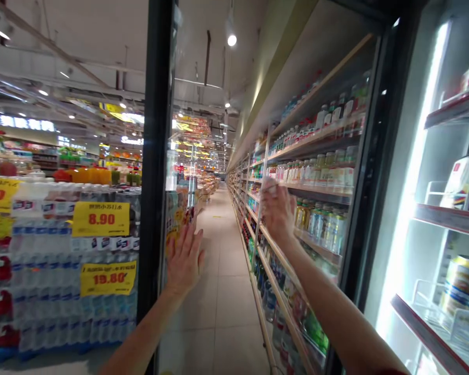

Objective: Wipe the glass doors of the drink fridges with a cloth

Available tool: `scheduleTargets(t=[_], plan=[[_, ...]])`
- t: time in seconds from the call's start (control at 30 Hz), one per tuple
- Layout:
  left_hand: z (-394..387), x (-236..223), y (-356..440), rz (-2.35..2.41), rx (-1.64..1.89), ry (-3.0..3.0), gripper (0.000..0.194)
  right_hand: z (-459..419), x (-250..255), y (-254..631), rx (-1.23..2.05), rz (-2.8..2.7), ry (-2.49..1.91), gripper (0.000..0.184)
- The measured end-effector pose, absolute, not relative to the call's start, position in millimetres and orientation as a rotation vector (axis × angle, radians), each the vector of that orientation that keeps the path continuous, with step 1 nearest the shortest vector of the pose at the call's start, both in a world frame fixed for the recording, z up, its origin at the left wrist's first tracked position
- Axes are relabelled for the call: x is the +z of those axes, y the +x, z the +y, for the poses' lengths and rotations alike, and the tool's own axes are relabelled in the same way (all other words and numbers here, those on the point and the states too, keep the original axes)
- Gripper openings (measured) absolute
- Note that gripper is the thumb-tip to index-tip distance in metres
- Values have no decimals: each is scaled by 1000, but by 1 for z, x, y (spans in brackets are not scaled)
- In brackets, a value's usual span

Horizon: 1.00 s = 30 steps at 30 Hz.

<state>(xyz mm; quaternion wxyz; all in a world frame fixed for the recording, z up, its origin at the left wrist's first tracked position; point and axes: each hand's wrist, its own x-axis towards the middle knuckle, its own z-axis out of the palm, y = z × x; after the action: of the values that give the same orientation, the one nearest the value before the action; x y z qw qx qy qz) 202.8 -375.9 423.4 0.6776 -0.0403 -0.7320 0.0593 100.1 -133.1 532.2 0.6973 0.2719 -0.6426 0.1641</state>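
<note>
A glass door (226,312) with a black frame (158,130) stands swung out in front of me, and shelves show through or in its pane. My left hand (184,256) lies flat near the door's left edge, its fingers stretched and spread, seemingly touching the glass. Higher and to the right, my right hand (279,212) is raised against the pane. It is smeared by motion, with its fingers bent around a pale crumpled cloth (271,186). How much of the cloth sits under the palm is hidden.
To the right is a lit cooler with shelves (449,216), bottles and cans (463,286). At left, stacked packs of bottled water (47,291) carry yellow price signs (100,219). A tiled aisle and long drink shelves (312,182) appear in the glass.
</note>
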Motion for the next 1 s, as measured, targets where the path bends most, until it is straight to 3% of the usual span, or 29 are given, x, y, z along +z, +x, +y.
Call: scheduleTargets(t=[0.13,0.4,0.6,0.83,1.0], plan=[[-376,422,200,-1632,133,-94,66,-107,569,87,664,-1405,232,48],[-387,429,218,-1648,174,-166,68,-224,529,134,140,-1352,942,41],[-396,465,241,-1459,86,-44,67,-214,584,132,471,-1396,569,48],[-390,473,243,-1422,8,-96,59,-264,526,164,-31,-1234,1242,41],[-387,479,243,-1433,25,-119,62,-208,612,139,420,-1487,672,44]])
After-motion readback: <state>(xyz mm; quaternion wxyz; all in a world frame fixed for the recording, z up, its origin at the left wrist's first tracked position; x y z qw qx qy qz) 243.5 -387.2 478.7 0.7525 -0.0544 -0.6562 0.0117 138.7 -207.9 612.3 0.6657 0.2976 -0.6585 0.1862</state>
